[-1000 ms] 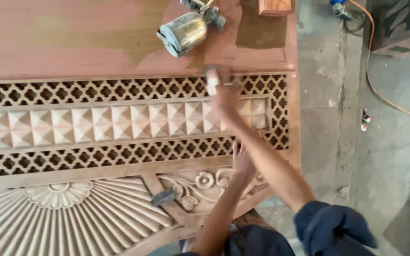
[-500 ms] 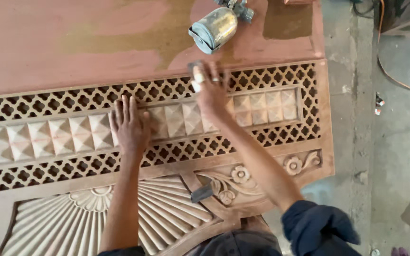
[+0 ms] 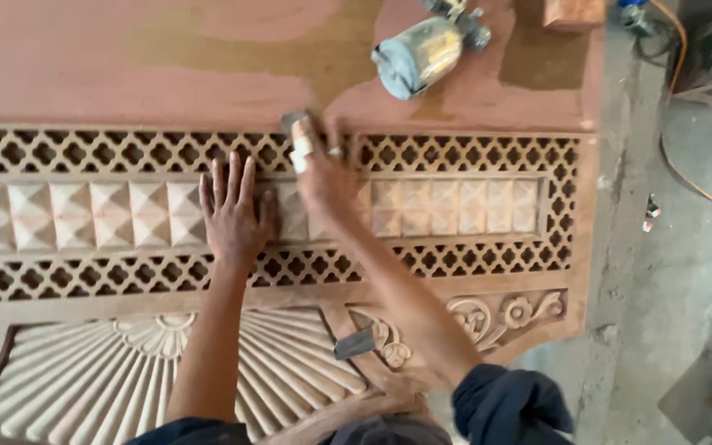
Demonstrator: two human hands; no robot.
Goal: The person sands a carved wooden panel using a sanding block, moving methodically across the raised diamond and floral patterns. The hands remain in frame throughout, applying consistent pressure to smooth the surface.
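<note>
Carved panel (image 3: pixel 455 206): bare matt wood; spray gun cup (image 3: pixel 418 56): dull metal

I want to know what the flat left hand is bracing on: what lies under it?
The left hand lies flat on the carved wooden panel, over its row of raised pyramid blocks. The blocks directly beneath the palm are covered.

A single head-worn view is given, looking steeply down from close above the carved wooden panel (image 3: pixel 422 247) on the worktop (image 3: pixel 84 58); concrete floor (image 3: pixel 686 272) is seen at right.
</note>
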